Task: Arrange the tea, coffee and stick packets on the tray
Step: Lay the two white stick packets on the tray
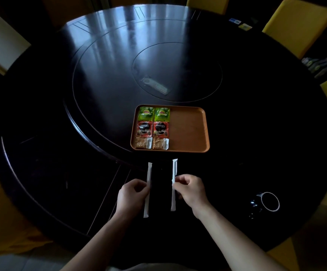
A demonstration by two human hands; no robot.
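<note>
An orange tray [190,130] sits on the dark round table. Its left half holds two green tea packets [154,114], two red coffee packets [152,129] below them, and two cracker packets [151,143] in the nearest row. The tray's right half is bare. In front of the tray, my left hand [132,196] pinches one long white stick packet [148,189], and my right hand [191,190] pinches a second white stick packet [174,184]. Both sticks point lengthwise toward the tray, roughly parallel, a short way before its near edge.
A dark mug with a pale rim [269,202] stands to the right near the table's edge. A clear wrapped item [155,87] lies on the turntable centre behind the tray. Yellow chairs [297,26] ring the table.
</note>
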